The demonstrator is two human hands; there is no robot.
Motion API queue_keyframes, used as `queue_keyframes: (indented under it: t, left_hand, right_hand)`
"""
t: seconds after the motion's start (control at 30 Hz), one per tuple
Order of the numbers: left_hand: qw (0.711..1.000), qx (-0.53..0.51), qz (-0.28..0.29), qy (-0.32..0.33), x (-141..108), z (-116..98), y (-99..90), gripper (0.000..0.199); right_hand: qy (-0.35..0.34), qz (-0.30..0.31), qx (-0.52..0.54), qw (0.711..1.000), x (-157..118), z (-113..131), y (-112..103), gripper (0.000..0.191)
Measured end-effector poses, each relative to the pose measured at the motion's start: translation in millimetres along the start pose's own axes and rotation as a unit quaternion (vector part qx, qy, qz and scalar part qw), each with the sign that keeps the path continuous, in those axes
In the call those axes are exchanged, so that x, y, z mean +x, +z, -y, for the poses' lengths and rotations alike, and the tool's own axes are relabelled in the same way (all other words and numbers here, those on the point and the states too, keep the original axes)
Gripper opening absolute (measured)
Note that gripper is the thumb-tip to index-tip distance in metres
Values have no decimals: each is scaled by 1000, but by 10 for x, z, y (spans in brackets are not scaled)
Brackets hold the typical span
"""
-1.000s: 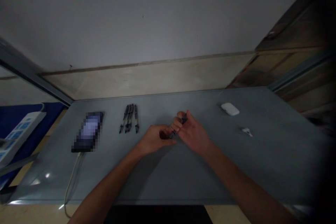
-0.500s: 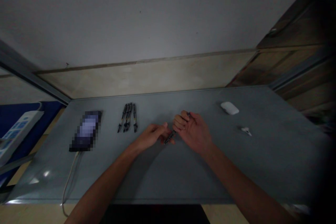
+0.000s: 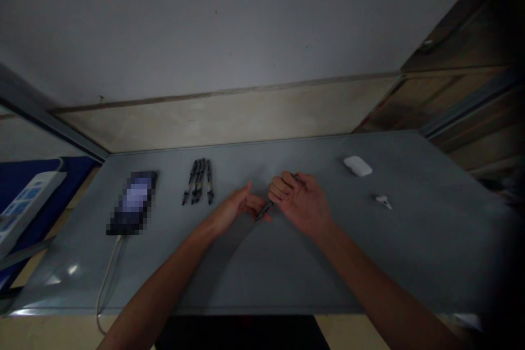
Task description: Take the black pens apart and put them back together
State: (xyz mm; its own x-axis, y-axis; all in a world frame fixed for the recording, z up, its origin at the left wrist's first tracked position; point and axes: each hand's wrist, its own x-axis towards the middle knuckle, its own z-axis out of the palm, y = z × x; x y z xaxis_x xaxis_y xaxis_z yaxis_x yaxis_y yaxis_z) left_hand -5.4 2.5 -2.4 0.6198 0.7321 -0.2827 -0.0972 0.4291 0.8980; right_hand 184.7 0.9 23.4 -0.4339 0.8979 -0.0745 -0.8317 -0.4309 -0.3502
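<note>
A dark pen [image 3: 264, 211] slants through my right hand [image 3: 301, 202], whose fingers are curled closed around it. The pen's lower end sticks out to the left and its other end shows by the thumb. Close by on the left is my left hand [image 3: 233, 210], thumb raised and parted from the fingers. Those fingers reach behind the pen's lower end; whether they touch it I cannot tell. Several similar dark pens [image 3: 198, 181] lie side by side on the grey table [image 3: 262, 279], left of my hands.
At the left lies a phone [image 3: 133, 202] with a white cable [image 3: 107, 279] running over the front edge. A white rounded case [image 3: 358, 165] and a small white object [image 3: 383, 201] lie at the right. Beyond the left edge is a white power strip [image 3: 30, 205]. A wall stands behind.
My left thumb has lifted off the pen and spread away from the fingers. My right hand keeps its hold on the pen, nearly unmoved. The view has shifted slightly.
</note>
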Motion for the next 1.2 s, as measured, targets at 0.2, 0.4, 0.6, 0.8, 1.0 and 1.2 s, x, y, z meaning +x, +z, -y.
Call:
queue_keyframes:
  t: [0.2, 0.4, 0.6, 0.8, 1.0, 1.2]
  left_hand:
    - [999, -31, 7, -21, 9, -33, -10, 76]
    - [998, -47, -5, -28, 9, -24, -5, 77]
    - [998, -52, 13, -27, 16, -9, -23, 77]
    - [995, -69, -5, -68, 3, -54, 7, 79]
    - [997, -51, -8, -49, 18, -32, 14, 79]
    - [998, -50, -7, -36, 30, -39, 13, 75]
  right_hand:
    - [1, -22, 0, 1000, 13, -7, 9, 45]
    - [-2, -24, -13, 1000, -4, 3, 24, 41]
    - [-4, -22, -32, 999, 0, 5, 31, 35]
    - [1, -13, -43, 999, -4, -3, 46, 36]
    - [2, -19, -77, 997, -10, 22, 27, 40]
    - [-1, -28, -115, 993, 2, 29, 21, 36]
